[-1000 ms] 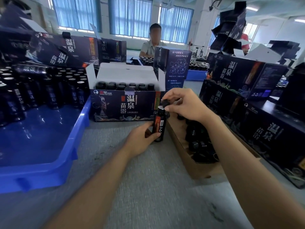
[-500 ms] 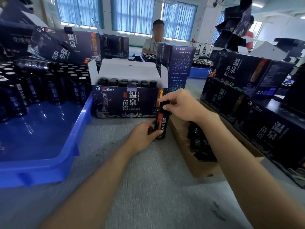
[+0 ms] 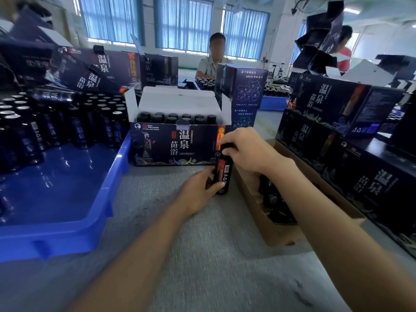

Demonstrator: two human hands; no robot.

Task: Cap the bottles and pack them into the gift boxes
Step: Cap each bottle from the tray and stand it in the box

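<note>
capping step: the left hand (image 3: 198,192) grips the bottle (image 3: 222,174) upright on the worktop (image 3: 202,255), and the right hand (image 3: 245,152) fingers pinch the cap (image 3: 226,146) on its neck. next, twist it tight, then lift the bottle to the open gift box (image 3: 175,145) at 11 o'clock. a second ago the cap was only just meeting the neck; now it sits lower.

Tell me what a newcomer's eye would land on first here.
Dead centre, a dark bottle stands upright on the grey table, the left hand holding its body while the right hand pinches the cap on top. Just behind sits an open gift box with rows of capped bottles inside. At the left, a blue tray holds many more bottles.
</note>
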